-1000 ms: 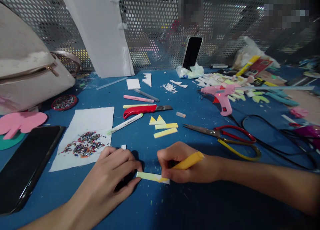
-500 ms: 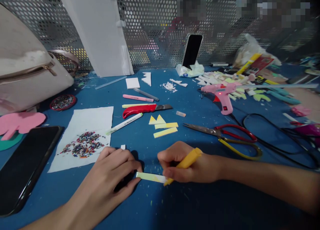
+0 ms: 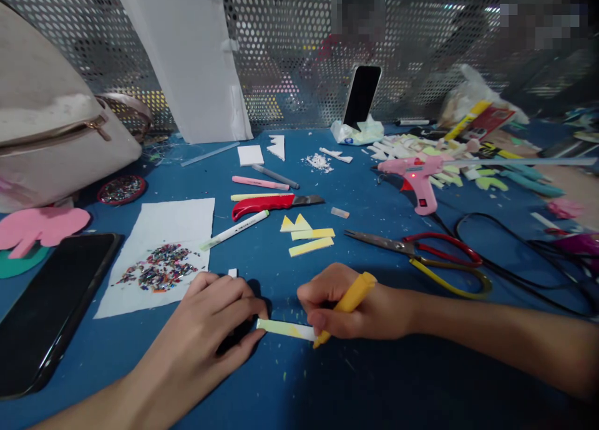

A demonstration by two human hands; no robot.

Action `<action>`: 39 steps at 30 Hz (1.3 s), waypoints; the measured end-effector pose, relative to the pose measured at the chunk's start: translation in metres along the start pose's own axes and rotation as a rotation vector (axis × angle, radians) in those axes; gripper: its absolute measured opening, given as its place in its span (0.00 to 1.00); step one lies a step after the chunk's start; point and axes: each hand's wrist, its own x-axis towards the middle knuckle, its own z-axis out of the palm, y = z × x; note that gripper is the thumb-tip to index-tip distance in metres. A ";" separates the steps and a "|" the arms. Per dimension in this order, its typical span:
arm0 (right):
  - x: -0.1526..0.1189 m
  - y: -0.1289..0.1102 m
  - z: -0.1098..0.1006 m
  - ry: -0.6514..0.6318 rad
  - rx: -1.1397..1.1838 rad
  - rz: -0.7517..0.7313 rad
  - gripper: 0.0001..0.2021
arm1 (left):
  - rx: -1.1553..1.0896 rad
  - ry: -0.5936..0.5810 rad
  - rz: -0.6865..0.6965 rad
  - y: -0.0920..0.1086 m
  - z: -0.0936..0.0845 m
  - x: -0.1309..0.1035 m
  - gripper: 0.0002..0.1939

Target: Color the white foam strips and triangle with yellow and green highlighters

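A narrow strip (image 3: 285, 329), pale yellow-green with some white at its right end, lies flat on the blue table. My left hand (image 3: 210, 324) pinches the strip's left end between thumb and fingers. My right hand (image 3: 344, 308) is closed around a yellow marker (image 3: 356, 293), its tip down at the strip's right end. Beyond the hands are two yellow strips (image 3: 311, 247) and two small yellow triangles (image 3: 296, 223). A white marker with a green tip (image 3: 236, 230) and a red-handled knife (image 3: 264, 206) lie farther left.
Scissors (image 3: 416, 249) and a pink glue gun (image 3: 416, 174) with a black cord lie to the right. On the left are a paper sheet (image 3: 180, 218) with beads, a phone (image 3: 51, 311) and a bag (image 3: 56, 124). Foam scraps (image 3: 402, 148) and a propped phone (image 3: 362, 96) stand behind.
The yellow marker's tip has shifted slightly right along the strip's right end. My left hand keeps its pinch. The whole view has moved a little.
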 end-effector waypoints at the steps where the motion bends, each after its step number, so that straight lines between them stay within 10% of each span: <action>1: 0.000 0.000 0.000 0.001 0.009 0.000 0.18 | 0.002 -0.003 -0.004 0.000 0.000 0.000 0.05; 39: 0.000 0.001 0.000 0.007 0.040 0.008 0.19 | -0.002 0.010 -0.003 -0.001 0.000 0.000 0.05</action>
